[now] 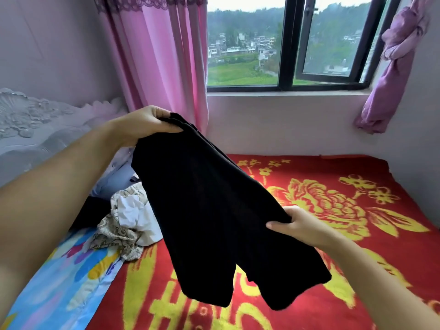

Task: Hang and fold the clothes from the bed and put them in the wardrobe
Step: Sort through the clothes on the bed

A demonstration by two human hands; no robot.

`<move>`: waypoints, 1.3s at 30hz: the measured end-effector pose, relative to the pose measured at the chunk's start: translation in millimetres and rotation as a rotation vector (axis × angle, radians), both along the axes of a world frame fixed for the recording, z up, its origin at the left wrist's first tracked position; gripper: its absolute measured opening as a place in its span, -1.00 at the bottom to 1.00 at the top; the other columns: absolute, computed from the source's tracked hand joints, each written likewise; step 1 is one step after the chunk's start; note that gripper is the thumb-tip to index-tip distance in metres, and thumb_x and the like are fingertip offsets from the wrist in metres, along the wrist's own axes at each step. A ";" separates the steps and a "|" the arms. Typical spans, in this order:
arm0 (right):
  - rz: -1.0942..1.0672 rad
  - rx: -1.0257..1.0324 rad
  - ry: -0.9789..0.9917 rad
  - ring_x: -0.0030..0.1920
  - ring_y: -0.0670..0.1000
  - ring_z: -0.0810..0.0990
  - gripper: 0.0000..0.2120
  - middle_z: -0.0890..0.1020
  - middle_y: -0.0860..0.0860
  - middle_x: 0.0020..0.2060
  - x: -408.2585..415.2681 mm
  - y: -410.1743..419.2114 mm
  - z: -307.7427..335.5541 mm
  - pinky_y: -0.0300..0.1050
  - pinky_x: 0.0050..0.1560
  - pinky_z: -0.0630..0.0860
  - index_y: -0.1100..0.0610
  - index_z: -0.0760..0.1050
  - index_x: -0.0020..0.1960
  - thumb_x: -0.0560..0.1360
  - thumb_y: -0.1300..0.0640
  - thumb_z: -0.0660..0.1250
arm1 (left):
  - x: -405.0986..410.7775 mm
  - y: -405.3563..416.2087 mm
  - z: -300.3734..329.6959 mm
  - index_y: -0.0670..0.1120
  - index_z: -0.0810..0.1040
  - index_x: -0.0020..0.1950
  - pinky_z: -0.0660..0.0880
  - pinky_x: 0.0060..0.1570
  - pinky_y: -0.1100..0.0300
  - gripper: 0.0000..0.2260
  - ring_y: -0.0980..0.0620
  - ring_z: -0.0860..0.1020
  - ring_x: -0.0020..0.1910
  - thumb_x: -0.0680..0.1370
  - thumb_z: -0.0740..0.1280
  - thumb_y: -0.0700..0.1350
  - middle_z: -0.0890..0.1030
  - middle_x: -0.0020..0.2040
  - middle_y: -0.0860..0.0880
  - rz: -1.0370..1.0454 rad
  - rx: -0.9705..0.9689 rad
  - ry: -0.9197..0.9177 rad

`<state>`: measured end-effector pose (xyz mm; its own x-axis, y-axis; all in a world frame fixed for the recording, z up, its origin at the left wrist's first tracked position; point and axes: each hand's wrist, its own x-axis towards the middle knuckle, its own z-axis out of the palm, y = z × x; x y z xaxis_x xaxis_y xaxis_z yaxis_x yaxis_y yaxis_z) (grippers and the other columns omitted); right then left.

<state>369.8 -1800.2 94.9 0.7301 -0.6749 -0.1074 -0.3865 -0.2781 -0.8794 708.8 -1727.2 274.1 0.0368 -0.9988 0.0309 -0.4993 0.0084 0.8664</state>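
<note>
Head view: I log the left hand (145, 123) gripping one end of a black fabric garment (214, 210), the right hand (301, 226) pinching its side edge. It hangs above the red-and-yellow floral blanket (333, 198), beside a crumpled clothes pile (126, 217).

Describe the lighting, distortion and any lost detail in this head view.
Head view: soft daylight from the window, no hard shadows or glare; wide-angle bending curves the window frame and stretches the left forearm; the black garment held by the left hand and right hand reads as near-solid black, folds barely visible.
</note>
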 end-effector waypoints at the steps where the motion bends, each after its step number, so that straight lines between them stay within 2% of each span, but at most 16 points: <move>1: 0.005 0.010 0.087 -0.08 0.03 0.69 -0.88 0.70 0.06 -0.07 -7.2 -8.1 -2.3 -0.02 0.03 0.60 0.15 0.61 0.04 0.54 0.17 0.34 | 1.3 -1.5 0.1 0.01 0.72 -0.12 0.58 -0.27 0.32 -0.52 0.10 0.66 -0.26 0.03 0.62 0.15 0.70 -0.18 -0.02 -0.007 0.001 0.016; 2: 0.004 -0.001 0.168 -0.07 0.06 0.69 -0.87 0.69 0.10 -0.06 -12.9 -15.6 -4.5 0.03 0.05 0.57 0.18 0.60 0.03 0.53 0.16 0.34 | 1.0 -4.0 -0.8 0.00 0.72 -0.12 0.58 -0.26 0.32 -0.48 0.10 0.67 -0.26 0.00 0.62 0.17 0.71 -0.18 -0.02 -0.017 0.003 0.021; 4: 0.000 -0.041 0.298 -0.07 0.09 0.68 -0.85 0.68 0.15 -0.08 -21.5 -28.5 -7.4 0.02 0.05 0.56 0.22 0.59 -0.01 0.50 0.14 0.33 | -6.9 -10.7 -3.6 0.01 0.73 -0.15 0.57 -0.26 0.33 -0.63 0.11 0.67 -0.26 0.09 0.58 0.08 0.71 -0.20 -0.01 -0.047 -0.002 0.019; 6: -0.027 -0.064 0.378 -0.17 0.01 0.65 -0.92 0.66 0.07 -0.19 -28.4 -36.6 -9.2 -0.11 -0.11 0.52 0.14 0.57 -0.11 0.49 0.15 0.31 | -18.3 -17.8 -6.1 0.02 0.73 -0.19 0.56 -0.27 0.34 -0.79 0.13 0.66 -0.28 0.20 0.50 -0.03 0.70 -0.23 0.01 -0.037 -0.010 0.045; 9: -0.124 0.017 0.340 -0.36 -0.03 0.49 -0.90 0.52 0.03 -0.34 -45.4 -40.3 -7.8 -0.23 -0.29 0.35 0.08 0.51 -0.20 0.45 0.09 0.26 | -25.0 -28.8 -9.4 0.01 0.73 -0.21 0.57 -0.28 0.33 -0.85 0.12 0.66 -0.29 0.24 0.47 -0.08 0.70 -0.24 0.02 -0.025 -0.019 0.106; 12: -0.223 0.102 0.210 -0.37 0.02 0.35 -0.82 0.41 0.07 -0.36 -72.8 -45.0 -9.4 -0.22 -0.35 0.23 0.16 0.50 -0.17 0.48 0.05 0.26 | -21.9 -39.7 -13.7 -0.01 0.72 -0.20 0.58 -0.27 0.31 -0.84 0.10 0.66 -0.28 0.25 0.48 -0.08 0.70 -0.22 0.00 -0.032 0.003 0.144; 14: -0.280 0.106 0.128 -0.38 -0.03 0.45 -0.85 0.49 0.06 -0.35 -89.8 -52.5 -8.0 -0.26 -0.34 0.33 0.17 0.54 -0.09 0.59 0.17 0.23 | -16.8 -50.5 -19.4 -0.01 0.72 -0.17 0.58 -0.26 0.29 -0.80 0.09 0.67 -0.26 0.23 0.49 -0.05 0.70 -0.20 -0.01 -0.012 0.033 0.149; 17: -0.361 0.018 0.158 -0.16 0.02 0.62 -0.87 0.65 0.03 -0.18 -102.7 -72.6 -0.8 -0.09 -0.12 0.46 0.07 0.58 0.01 0.58 0.17 0.25 | -12.9 -78.2 -37.1 0.03 0.72 -0.13 0.58 -0.25 0.29 -0.90 0.08 0.66 -0.25 0.39 0.47 -0.11 0.71 -0.19 0.01 0.073 0.018 0.083; 20: -0.409 -0.166 0.366 -0.17 0.06 0.58 -0.93 0.62 0.05 -0.21 -99.1 -104.0 6.3 -0.09 -0.20 0.42 0.09 0.55 -0.05 0.54 0.13 0.30 | -20.8 -120.3 -58.3 -0.08 0.68 0.01 0.60 -0.18 0.24 -0.88 0.03 0.61 -0.22 0.51 0.42 -0.13 0.67 -0.19 -0.03 0.231 -0.098 -0.051; 23: -0.532 -0.379 0.494 -0.21 0.12 0.49 -0.87 0.54 0.09 -0.26 -92.5 -136.7 17.1 -0.05 -0.24 0.35 0.14 0.41 -0.18 0.49 0.14 0.32 | -39.7 -160.1 -68.2 -0.12 0.66 0.06 0.56 -0.04 0.18 -0.83 0.01 0.60 -0.15 0.52 0.41 -0.09 0.64 -0.14 -0.02 0.382 -0.273 -0.056; 25: -0.636 -0.441 0.502 -0.20 0.16 0.51 -0.91 0.56 0.12 -0.21 -92.6 -150.4 23.4 -0.03 -0.20 0.40 0.14 0.39 -0.10 0.48 0.19 0.31 | -54.5 -172.3 -65.9 -0.11 0.65 0.07 0.52 -0.08 0.34 -0.82 0.06 0.60 -0.10 0.52 0.40 -0.08 0.64 -0.09 0.01 0.450 -0.403 -0.046; 27: -0.743 -0.443 0.403 -0.28 0.15 0.50 -0.88 0.52 0.12 -0.23 -96.0 -154.8 27.2 -0.07 -0.26 0.41 0.14 0.36 -0.02 0.47 0.28 0.24 | -66.3 -170.8 -59.9 -0.13 0.65 0.10 0.47 -0.13 0.45 -0.81 0.15 0.58 -0.14 0.52 0.39 -0.12 0.64 -0.07 0.03 0.460 -0.520 -0.006; 30: -0.849 -0.440 0.211 -0.20 0.16 0.49 -0.79 0.49 0.12 -0.15 -102.7 -149.3 25.7 -0.05 -0.18 0.43 0.13 0.35 0.08 0.48 0.32 0.17 | -79.1 -146.4 -52.9 -0.10 0.63 0.11 0.47 -0.02 0.39 -0.81 0.32 0.58 -0.18 0.51 0.38 -0.22 0.64 -0.09 0.07 0.307 -0.617 0.090; 32: -0.852 -0.418 0.166 -0.12 0.16 0.49 -0.73 0.52 0.11 -0.11 -108.2 -141.5 15.8 -0.05 -0.17 0.37 0.11 0.43 0.10 0.47 0.36 0.15 | -87.5 -120.1 -59.1 -0.06 0.60 0.10 0.45 -0.01 0.40 -0.78 0.38 0.57 -0.19 0.50 0.38 -0.28 0.64 -0.13 0.16 0.191 -0.606 0.069; 35: -0.821 -0.365 0.269 -0.14 0.15 0.49 -0.64 0.55 0.14 -0.18 -120.6 -129.2 -13.6 -0.06 -0.26 0.31 0.16 0.55 0.03 0.40 0.46 0.14 | -100.7 -79.6 -93.5 -0.07 0.60 0.05 0.44 -0.06 0.44 -0.75 0.40 0.55 -0.21 0.45 0.40 -0.34 0.62 -0.26 0.33 -0.036 -0.535 -0.033; 39: -0.728 -0.184 0.516 -0.20 0.13 0.49 -0.57 0.60 0.17 -0.12 -137.7 -103.7 -80.9 -0.13 -0.32 0.36 0.14 0.59 -0.06 0.36 0.51 0.08 | -115.3 -37.3 -196.0 -0.16 0.67 -0.06 0.42 -0.22 0.38 -0.88 0.38 0.53 -0.32 0.42 0.42 -0.24 0.60 -0.34 0.22 -0.296 -0.179 -0.098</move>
